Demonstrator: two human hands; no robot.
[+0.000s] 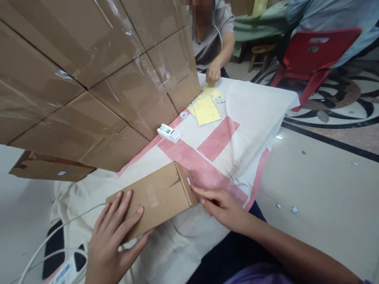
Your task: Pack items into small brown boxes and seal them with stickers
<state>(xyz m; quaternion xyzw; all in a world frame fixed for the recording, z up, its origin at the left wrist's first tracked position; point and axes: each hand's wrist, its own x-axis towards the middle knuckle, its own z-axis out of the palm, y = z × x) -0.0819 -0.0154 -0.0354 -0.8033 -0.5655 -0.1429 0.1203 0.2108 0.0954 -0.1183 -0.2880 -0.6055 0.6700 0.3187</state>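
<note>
A closed brown cardboard box (151, 199) lies on the cloth-covered table in front of me. My left hand (114, 232) lies on its left part, fingers spread across the top and thumb along the near side. At the box's right end, my right hand (219, 203) has its index finger stretched to a small white sticker (188, 181), the fingertip at its lower edge. The thumb of that hand is apart from the index finger, and the other fingers are partly hidden. A white label dispenser (169, 133) stands just beyond the box.
Stacked, taped cartons (109, 90) wall off the left side. Yellow sheets (205, 110) lie farther back, near another person's hand (213, 73). A white cable (59, 228) and a dark phone-like slab (53, 248) are at lower left. A red chair (318, 51) stands at right.
</note>
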